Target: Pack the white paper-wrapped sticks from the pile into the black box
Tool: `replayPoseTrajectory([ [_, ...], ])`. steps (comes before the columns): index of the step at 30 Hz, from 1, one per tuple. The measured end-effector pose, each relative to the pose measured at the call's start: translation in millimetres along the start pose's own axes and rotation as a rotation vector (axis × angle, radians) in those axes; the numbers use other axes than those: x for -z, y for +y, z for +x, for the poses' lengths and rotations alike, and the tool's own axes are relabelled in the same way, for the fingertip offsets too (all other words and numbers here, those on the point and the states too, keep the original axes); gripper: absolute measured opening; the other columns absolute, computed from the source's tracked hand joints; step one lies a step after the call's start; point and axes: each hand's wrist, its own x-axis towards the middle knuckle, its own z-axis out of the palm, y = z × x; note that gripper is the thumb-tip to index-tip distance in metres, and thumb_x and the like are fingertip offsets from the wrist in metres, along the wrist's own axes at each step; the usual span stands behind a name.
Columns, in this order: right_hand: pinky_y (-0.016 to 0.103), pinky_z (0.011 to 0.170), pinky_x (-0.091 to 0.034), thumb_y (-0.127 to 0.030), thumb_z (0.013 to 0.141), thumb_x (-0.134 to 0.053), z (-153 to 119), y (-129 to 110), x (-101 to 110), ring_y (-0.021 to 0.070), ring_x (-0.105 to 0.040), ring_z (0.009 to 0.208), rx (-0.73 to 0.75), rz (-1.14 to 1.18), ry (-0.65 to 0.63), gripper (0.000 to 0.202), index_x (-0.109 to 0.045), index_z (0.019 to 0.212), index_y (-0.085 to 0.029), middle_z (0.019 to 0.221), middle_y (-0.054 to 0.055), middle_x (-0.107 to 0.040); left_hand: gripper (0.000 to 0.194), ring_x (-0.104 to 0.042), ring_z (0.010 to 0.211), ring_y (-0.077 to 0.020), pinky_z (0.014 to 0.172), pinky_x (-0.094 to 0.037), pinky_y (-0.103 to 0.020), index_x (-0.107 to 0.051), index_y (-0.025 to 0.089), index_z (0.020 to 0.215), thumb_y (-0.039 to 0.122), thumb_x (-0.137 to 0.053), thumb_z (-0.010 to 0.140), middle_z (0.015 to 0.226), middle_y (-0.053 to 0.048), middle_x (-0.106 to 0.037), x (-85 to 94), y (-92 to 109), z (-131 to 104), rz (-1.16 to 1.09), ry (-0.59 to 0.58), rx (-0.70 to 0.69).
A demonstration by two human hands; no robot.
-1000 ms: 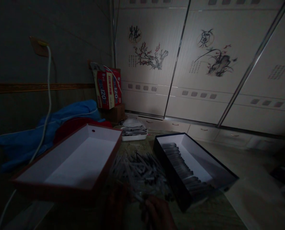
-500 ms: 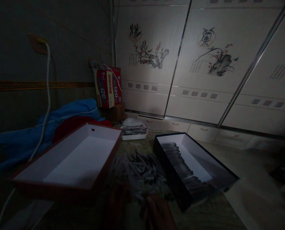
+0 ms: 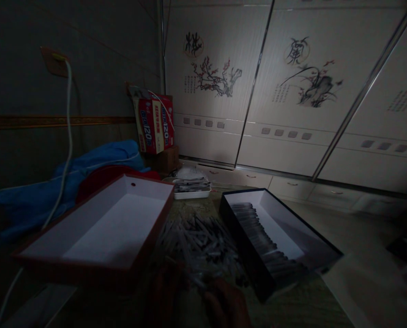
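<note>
In the dim lower middle, my left hand (image 3: 165,289) is bent, with a thin pen-like stick (image 3: 172,261) at its fingertips. My right hand (image 3: 225,300) is closed around the end of another slim, pale stick (image 3: 198,280) that points up and left toward the left hand. Just beyond both hands lies a loose pile of grey and clear sticks (image 3: 199,239). On the right, a dark box (image 3: 246,250) with a white inside holds a row of similar sticks (image 3: 256,232) along its left side. The red box (image 3: 104,228) on the left shows a bare white inside.
A white tray (image 3: 191,195) with more sticks stands behind the pile. Blue cloth (image 3: 97,159) lies behind the red box, crossed by a white cable (image 3: 69,118). A red and white carton (image 3: 155,123) is near the cabinet doors (image 3: 217,59).
My right hand has shifted slightly, and the stick at it shows at a slightly different angle. A thin stick at my left fingertips shows more clearly. The boxes have not moved.
</note>
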Motion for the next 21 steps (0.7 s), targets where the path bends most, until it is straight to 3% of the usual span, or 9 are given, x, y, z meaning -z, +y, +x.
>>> replayPoseTrajectory([
  [4,0.026,0.073,-0.051,-0.070,0.085,-0.046,-5,0,-5,0.0216,-0.067,0.080,0.022,-0.048,0.131,0.053,-0.072,0.095,-0.025,0.087,0.006,-0.073,0.024,-0.068,0.094,-0.0272,0.090,-0.054,-0.039,-0.068,0.024,0.072,0.044,-0.055,0.070,0.088,-0.005,-0.076,-5.5,10,3,-0.059,0.035,0.078],
  [8,0.023,0.059,-0.047,-0.062,0.094,-0.033,-1,2,-7,0.0164,-0.062,0.059,0.090,-0.034,0.083,0.056,-0.068,0.071,-0.025,0.064,0.002,-0.067,0.027,-0.069,0.093,-0.0269,0.088,-0.054,-0.038,-0.070,0.023,0.075,0.046,-0.057,0.068,0.089,-0.006,-0.076,-9.8,1,6,-0.127,0.013,0.084],
  [11,0.022,0.053,-0.042,-0.057,0.096,-0.036,4,1,-4,0.0144,-0.056,0.052,0.143,-0.039,0.037,0.054,-0.061,0.062,-0.024,0.054,0.000,-0.059,0.032,-0.066,0.102,-0.0309,0.100,-0.047,-0.046,-0.073,0.025,0.079,0.049,-0.060,0.063,0.094,-0.007,-0.076,-7.9,-13,6,-0.115,0.015,0.064],
  [14,0.022,0.053,-0.042,-0.056,0.094,-0.042,6,-1,-2,0.0148,-0.058,0.055,0.155,-0.038,0.070,0.047,-0.062,0.067,-0.023,0.059,0.000,-0.062,0.036,-0.057,0.116,-0.0358,0.110,-0.034,-0.050,-0.075,0.026,0.081,0.048,-0.063,0.054,0.107,-0.009,-0.074,-5.0,-19,4,-0.088,0.028,0.046],
  [18,0.023,0.059,-0.048,-0.058,0.091,-0.047,0,3,-6,0.0172,-0.064,0.062,0.137,-0.036,0.109,0.041,-0.067,0.081,-0.024,0.069,0.002,-0.068,0.035,-0.062,0.109,-0.0329,0.101,-0.045,-0.048,-0.073,0.024,0.082,0.051,-0.059,0.063,0.101,-0.009,-0.074,-6.7,-15,3,-0.055,0.054,0.063],
  [21,0.029,0.072,-0.053,-0.061,0.090,-0.045,-4,16,-10,0.0224,-0.069,0.079,0.165,-0.095,0.251,0.043,-0.071,0.095,-0.027,0.087,0.006,-0.074,0.035,-0.063,0.108,-0.0319,0.101,-0.045,-0.046,-0.073,0.025,0.082,0.052,-0.061,0.062,0.103,-0.007,-0.074,-9.6,-16,5,-0.051,0.065,0.025],
])
